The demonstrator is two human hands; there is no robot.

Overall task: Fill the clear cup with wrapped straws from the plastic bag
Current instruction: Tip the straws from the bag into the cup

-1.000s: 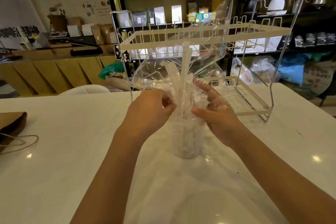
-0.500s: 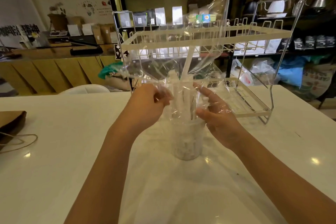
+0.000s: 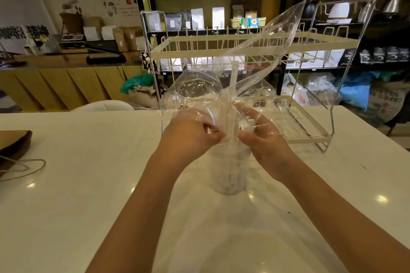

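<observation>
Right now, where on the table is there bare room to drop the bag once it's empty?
Bare white table lies left of the clear cup, between it and the brown paper bag. There is another bare patch at the right, in front of the wire rack. Behind the cup it's crowded: rack, plastic bag, both hands.

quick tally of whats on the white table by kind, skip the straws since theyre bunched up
clear cup: 1
plastic bag, gripped over the cup by the left hand and right hand: 1
wire rack: 1
brown paper bag with twine handle, at the left edge: 1
total: 4
</observation>
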